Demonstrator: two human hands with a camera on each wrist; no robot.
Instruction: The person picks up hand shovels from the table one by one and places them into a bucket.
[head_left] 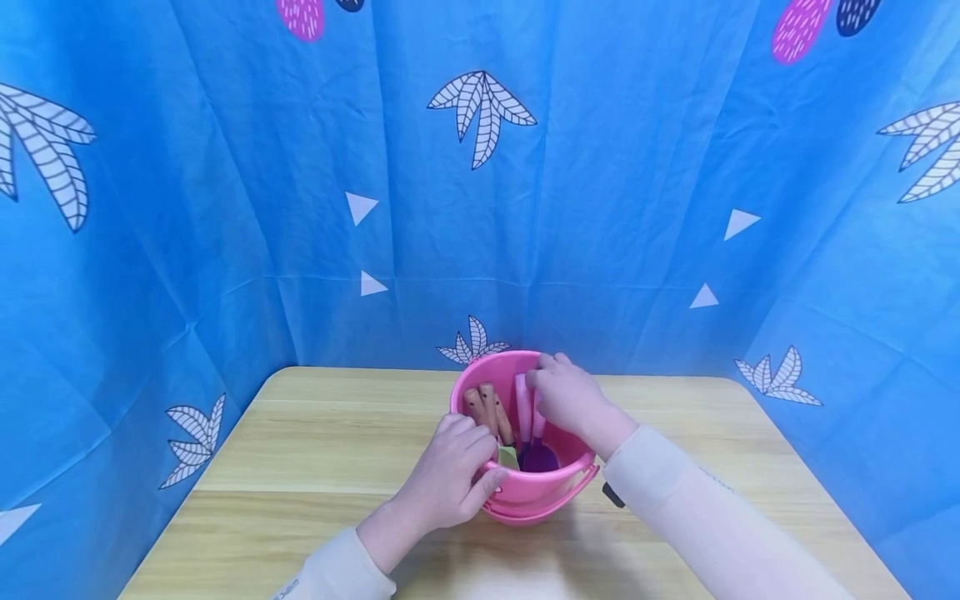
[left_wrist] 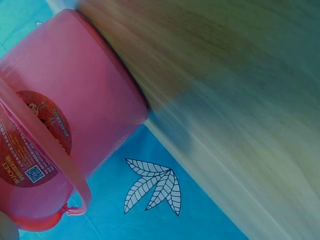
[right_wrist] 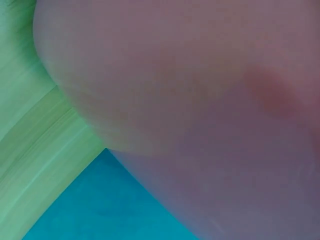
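Note:
A pink bucket [head_left: 525, 492] stands on the table, its mouth toward me. My left hand [head_left: 450, 471] grips the near left rim, thumb lying across the edge. At the right rim, my right hand [head_left: 573, 400] reaches in and pinches the upper end of a pink-handled purple utensil [head_left: 539, 427]; its fingertips are partly hidden. Beside it stands another pink handle [head_left: 522, 404]. Several brown wooden handles [head_left: 487, 404] lean at the left inside, above a light green piece [head_left: 507, 457]. In the left wrist view the bucket [left_wrist: 95, 70] shows a round red label [left_wrist: 35, 140].
The wooden table [head_left: 337, 433] ends at a blue patterned cloth [head_left: 600, 183] behind and on both sides. The bucket's pink carrying handle [head_left: 551, 504] hangs down at the front. A small black object [head_left: 612, 495] shows below the right wrist. A blurred pinkish surface fills most of the right wrist view.

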